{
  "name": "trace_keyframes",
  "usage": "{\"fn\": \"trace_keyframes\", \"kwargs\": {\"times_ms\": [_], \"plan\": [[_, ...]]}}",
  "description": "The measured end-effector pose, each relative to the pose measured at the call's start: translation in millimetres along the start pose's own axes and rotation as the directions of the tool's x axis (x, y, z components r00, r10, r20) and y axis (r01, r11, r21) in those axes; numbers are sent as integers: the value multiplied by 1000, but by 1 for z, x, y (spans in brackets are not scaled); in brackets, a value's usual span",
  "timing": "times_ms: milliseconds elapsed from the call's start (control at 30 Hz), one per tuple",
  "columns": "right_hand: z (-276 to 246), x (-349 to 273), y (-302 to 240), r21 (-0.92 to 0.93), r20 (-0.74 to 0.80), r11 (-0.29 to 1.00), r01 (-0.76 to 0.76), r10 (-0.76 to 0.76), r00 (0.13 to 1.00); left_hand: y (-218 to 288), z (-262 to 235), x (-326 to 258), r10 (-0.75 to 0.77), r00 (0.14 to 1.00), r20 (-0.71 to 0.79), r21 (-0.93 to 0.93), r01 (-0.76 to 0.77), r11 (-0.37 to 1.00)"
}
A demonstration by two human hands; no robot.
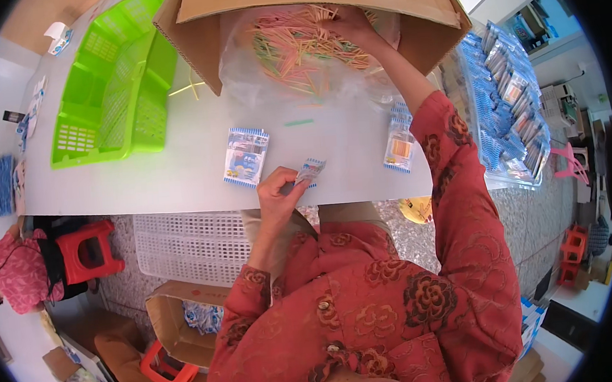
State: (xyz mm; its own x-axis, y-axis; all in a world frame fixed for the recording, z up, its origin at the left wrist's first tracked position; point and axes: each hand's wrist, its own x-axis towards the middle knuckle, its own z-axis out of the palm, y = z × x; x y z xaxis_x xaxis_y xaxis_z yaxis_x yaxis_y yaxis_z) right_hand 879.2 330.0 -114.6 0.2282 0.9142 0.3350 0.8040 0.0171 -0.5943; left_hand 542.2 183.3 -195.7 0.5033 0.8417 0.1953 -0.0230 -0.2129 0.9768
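Bright, even daylight fills the scene; the white table (177, 179) glares pale, nearly washed out at upper right; shadows are soft and short (under the cardboard box (321, 5)); fisheye bending curves straight edges toward a black rim; focus is fairly sharp centrally.

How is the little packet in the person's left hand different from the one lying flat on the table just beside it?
The packet in the left hand looks smaller and is pinched at the table's edge, tilted; the flat packet looks larger and lies on the white table untouched. The held one seems greyer, while the flat one shows a blue and yellow picture. Both have blue striped borders.
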Motion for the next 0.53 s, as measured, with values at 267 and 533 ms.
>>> {"fn": "trace_keyframes", "kwargs": {"times_ms": [267,533], "plan": [[-13,-109,-52,298,241,929,-220,150,959,1,-2,0,-36,997,-69,-28,34,999],[35,-186,-32,312,173,940,-141,90,981,3,-1,4,-44,998,-45,-65,41,997]]}}
